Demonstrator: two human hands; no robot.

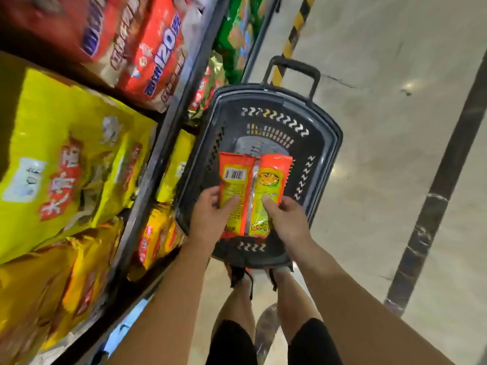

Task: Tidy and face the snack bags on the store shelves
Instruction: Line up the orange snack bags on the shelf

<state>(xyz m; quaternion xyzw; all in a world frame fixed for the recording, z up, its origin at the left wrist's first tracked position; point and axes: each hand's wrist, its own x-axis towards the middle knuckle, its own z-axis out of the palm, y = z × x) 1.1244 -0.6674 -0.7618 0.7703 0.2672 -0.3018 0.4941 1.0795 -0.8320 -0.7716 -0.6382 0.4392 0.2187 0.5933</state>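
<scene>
Hands [208, 217] [287, 219] hold snack bag [238, 167] (barcode up)

Both forearms are bare and extend forward from the lower edge of the view, converging toward the centre. The left hand [210, 216] grips the lower left part of a snack bag [253, 180], with the thumb laid flat on the upward face and the fingers curled round the left edge. The right hand [286, 219] mirrors this grip on the lower right part, with the thumb on top and the fingers wrapped round the right edge. The wrists are straight, and the backs of both hands face up.
</scene>
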